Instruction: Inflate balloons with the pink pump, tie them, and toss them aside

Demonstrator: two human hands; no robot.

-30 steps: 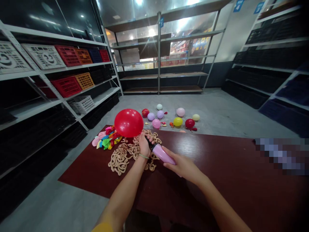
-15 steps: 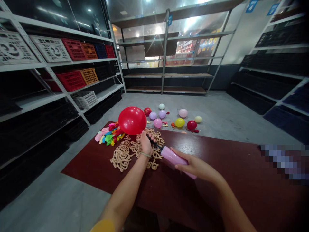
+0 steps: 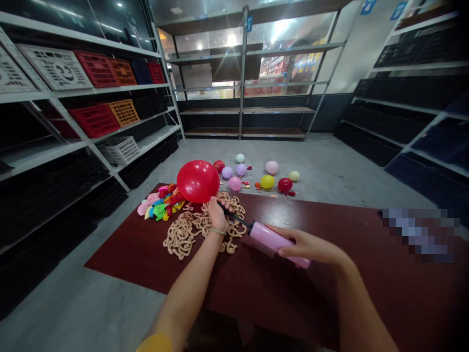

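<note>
A blown-up red balloon (image 3: 198, 181) sits on the nozzle of a pink hand pump (image 3: 273, 238) above the dark red table (image 3: 330, 274). My left hand (image 3: 217, 213) is closed around the balloon's neck and the pump's black tip. My right hand (image 3: 309, 247) grips the pump's pink barrel, which is pulled out to the right, baring the thin black rod. Under my left hand lies a heap of beige cord loops (image 3: 190, 230). A pile of flat coloured balloons (image 3: 159, 205) lies at the table's far left corner.
Several small inflated balloons (image 3: 267, 182) lie on the grey floor beyond the table. Metal shelves with red, orange and white crates (image 3: 95, 120) line the left wall. Dark shelving stands on the right, and shelving without goods at the back. A blurred patch covers the table's right edge.
My right hand has drawn the pink barrel back to the right, exposing the black rod. The left hand and red balloon have stayed put.
</note>
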